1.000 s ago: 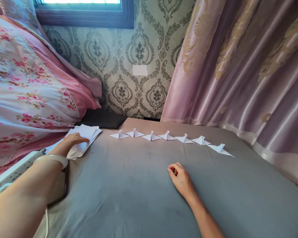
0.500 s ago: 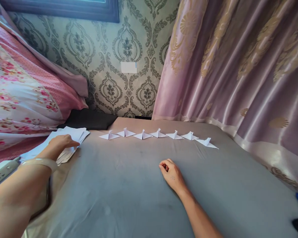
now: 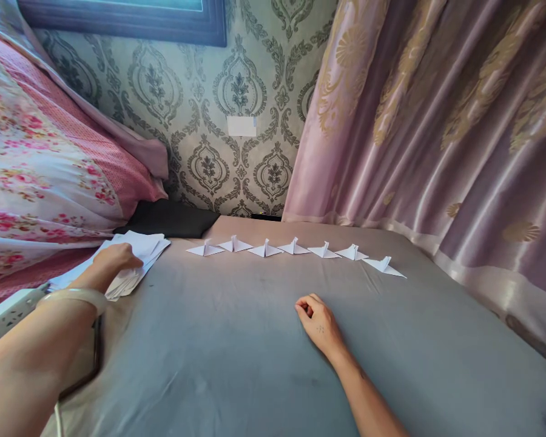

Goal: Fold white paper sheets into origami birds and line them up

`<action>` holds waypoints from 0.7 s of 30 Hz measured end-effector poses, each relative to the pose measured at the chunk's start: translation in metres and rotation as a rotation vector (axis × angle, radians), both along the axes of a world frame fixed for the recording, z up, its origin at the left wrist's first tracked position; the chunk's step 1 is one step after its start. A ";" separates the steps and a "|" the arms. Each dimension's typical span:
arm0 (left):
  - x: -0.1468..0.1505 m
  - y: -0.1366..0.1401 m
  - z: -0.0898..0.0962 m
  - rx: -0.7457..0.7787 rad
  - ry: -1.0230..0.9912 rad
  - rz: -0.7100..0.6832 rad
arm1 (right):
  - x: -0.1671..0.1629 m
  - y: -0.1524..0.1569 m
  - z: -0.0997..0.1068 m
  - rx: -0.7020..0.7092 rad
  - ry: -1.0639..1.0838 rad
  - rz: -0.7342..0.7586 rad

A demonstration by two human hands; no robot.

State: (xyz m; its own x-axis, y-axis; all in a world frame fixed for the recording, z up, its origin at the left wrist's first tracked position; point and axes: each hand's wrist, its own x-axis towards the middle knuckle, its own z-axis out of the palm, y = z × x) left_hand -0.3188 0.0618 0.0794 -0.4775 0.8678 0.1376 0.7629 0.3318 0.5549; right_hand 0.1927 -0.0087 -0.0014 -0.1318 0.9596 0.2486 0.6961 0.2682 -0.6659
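My left hand [image 3: 117, 258] lies over a pile of white paper sheets [image 3: 148, 244] at the left, its fingers bent and pressed together on the paper. The fingertips are partly hidden, so how many sheets they pinch does not show. A pale bangle [image 3: 75, 295] circles that wrist. My right hand [image 3: 319, 321] rests on the grey cloth surface [image 3: 236, 340] in a loose fist, with nothing visible in it. Beyond it, several folded white paper birds [image 3: 266, 249] stand in a row, the rightmost bird [image 3: 385, 266] slightly nearer me.
A power strip [image 3: 11, 315] and a phone-like dark-edged device [image 3: 84, 358] with a white cable [image 3: 58, 419] lie under and beside my left forearm. Black folded cloth [image 3: 170, 220] is behind the paper. Floral fabric [image 3: 36, 158] hangs left, a pink curtain [image 3: 391, 139] right.
My left hand's fingers have drawn in a little on the paper pile. The view has shifted slightly; my right hand and the paper birds keep their places.
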 end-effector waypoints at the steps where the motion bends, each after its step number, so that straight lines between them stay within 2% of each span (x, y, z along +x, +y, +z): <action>1: 0.001 0.000 0.001 -0.053 0.028 0.016 | 0.000 0.000 0.000 0.000 -0.001 0.001; 4: 0.003 0.000 0.005 -0.201 0.129 0.036 | 0.000 0.000 0.001 0.001 0.000 0.004; 12: 0.009 -0.002 0.007 -0.276 0.213 0.028 | 0.000 0.000 -0.001 -0.007 0.002 0.005; 17: 0.010 0.002 0.000 -0.210 0.165 0.018 | 0.001 0.001 -0.003 -0.007 0.002 -0.002; 21: 0.010 0.004 -0.007 -0.033 0.067 -0.007 | 0.000 0.000 -0.002 -0.007 0.006 0.006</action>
State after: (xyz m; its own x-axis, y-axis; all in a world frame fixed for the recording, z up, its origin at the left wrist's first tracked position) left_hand -0.3087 0.0656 0.0729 -0.4621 0.8756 0.1406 0.8003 0.3433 0.4916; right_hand 0.1932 -0.0086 -0.0030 -0.1357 0.9605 0.2428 0.6908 0.2674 -0.6717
